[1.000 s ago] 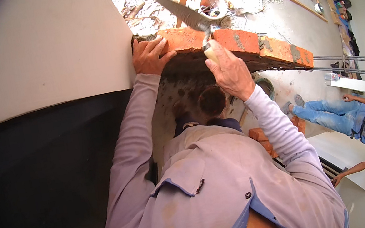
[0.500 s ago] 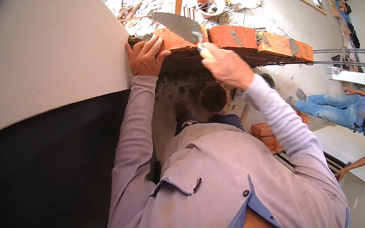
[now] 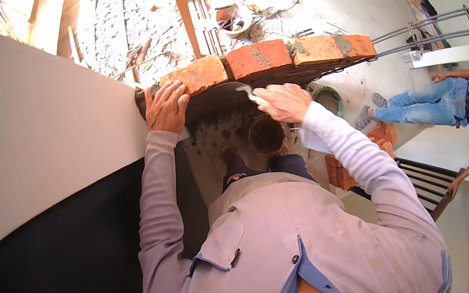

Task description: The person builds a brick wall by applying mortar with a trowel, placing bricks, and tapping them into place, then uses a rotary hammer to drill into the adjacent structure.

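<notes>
A row of orange-red bricks [image 3: 259, 58], with grey mortar smeared on some, tops a low wall in front of me. My left hand [image 3: 165, 108] lies with fingers outstretched over the left end of the leftmost brick [image 3: 196, 76], beside the white panel. Mortar [image 3: 141, 102] shows in the gap at that end. In my right hand [image 3: 284, 103] is a bricklaying trowel [image 3: 245, 90], gripped by its pale handle. Its blade points left, against the near side of the wall just below the leftmost brick; part of the blade is hard to make out in shadow.
A white panel [image 3: 51, 127] stands close on my left. A round bucket [image 3: 266, 135] is by my feet, with stacked bricks [image 3: 338, 172] to the right. Metal bars [image 3: 436, 19] jut out past the wall's right end. Another person [image 3: 450, 101] is at the right.
The trowel has come down from above the bricks to the wall's near side. My left hand stays at the leftmost brick's end. The view has shifted, and the other person's arm has moved.
</notes>
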### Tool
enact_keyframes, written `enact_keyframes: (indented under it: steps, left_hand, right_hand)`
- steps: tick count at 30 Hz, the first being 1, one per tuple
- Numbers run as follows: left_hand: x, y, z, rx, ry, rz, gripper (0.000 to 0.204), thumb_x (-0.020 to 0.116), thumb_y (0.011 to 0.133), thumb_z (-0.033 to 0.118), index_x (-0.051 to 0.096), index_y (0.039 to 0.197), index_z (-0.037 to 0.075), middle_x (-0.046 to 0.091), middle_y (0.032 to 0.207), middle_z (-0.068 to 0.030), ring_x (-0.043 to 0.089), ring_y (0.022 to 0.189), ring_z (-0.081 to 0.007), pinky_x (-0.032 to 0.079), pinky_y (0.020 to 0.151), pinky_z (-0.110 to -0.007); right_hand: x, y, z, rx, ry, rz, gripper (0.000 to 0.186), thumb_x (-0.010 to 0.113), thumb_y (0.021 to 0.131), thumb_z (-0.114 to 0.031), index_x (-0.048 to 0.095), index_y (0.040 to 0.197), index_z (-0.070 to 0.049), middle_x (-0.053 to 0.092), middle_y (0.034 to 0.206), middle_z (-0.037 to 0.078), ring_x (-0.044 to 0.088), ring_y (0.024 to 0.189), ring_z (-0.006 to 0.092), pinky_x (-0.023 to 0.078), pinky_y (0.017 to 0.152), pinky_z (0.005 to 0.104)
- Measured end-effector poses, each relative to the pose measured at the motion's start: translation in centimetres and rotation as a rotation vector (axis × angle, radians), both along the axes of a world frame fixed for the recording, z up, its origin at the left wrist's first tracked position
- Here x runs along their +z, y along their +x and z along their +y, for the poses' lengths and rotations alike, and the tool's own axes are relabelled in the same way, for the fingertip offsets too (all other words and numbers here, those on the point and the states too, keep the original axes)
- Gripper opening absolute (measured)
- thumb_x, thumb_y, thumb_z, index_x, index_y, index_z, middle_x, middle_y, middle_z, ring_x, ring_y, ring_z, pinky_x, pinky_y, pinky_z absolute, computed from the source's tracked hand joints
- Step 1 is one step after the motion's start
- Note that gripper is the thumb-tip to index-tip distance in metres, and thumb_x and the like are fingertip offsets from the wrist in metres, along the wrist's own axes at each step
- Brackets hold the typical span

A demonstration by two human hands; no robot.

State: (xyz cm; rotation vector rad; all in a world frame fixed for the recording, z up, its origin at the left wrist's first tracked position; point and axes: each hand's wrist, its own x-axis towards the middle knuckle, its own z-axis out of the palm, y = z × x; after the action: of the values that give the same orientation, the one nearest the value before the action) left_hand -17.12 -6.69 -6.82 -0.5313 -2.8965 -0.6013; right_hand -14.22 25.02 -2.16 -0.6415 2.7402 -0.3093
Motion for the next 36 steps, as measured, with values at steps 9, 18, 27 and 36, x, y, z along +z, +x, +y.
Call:
enact_keyframes:
  steps: [9,18,27,36]
  left_hand:
    - [-0.6,2.3,2.3,-0.011,-0.108,0.085,0.043,0.052,0.093,0.042,0.057,0.129,0.018,0.053,0.136,-0.0022,0.044,0.131,-0.0228,0.014,0.112,-0.062]
    - [-1.1,2.9,4.3,0.012,-0.232,0.054,0.058,0.056,0.089,0.046,0.042,0.142,0.025,0.041,0.146,-0.0006,0.035,0.138,-0.0222,0.002,0.110,-0.067]
    - [0.2,3.2,5.4,-0.045,-0.115,0.170,0.051,0.061,0.090,0.034,0.048,0.139,0.024,0.046,0.144,0.0002,0.039,0.136,-0.0239,0.012,0.107,-0.068]
    - [0.3,6.8,11.6,-0.264,0.237,0.021,0.015,0.060,0.091,0.012,0.064,0.100,0.001,0.065,0.100,-0.0135,0.059,0.094,-0.0300,0.045,0.085,-0.039]
  right_hand:
    - [13.9,2.0,4.1,-0.138,0.171,0.153,0.033,0.061,0.085,-0.020,0.058,0.118,-0.013,0.062,0.092,0.011,0.063,0.079,0.0309,0.051,0.065,0.0429]
    - [3.6,-16.9,-6.5,0.239,0.316,-0.017,0.018,0.055,0.082,-0.026,0.069,0.080,-0.014,0.069,0.081,0.011,0.068,0.084,0.0298,0.053,0.075,0.0447]
    - [14.2,-13.2,9.8,0.179,0.277,0.253,0.028,0.054,0.081,-0.021,0.063,0.105,-0.011,0.065,0.101,0.014,0.062,0.097,0.0322,0.049,0.083,0.0443]
    - [7.9,15.8,21.4,-0.524,-0.350,0.161,0.030,0.057,0.084,-0.018,0.054,0.110,-0.004,0.061,0.082,0.017,0.063,0.074,0.0306,0.049,0.066,0.0406]
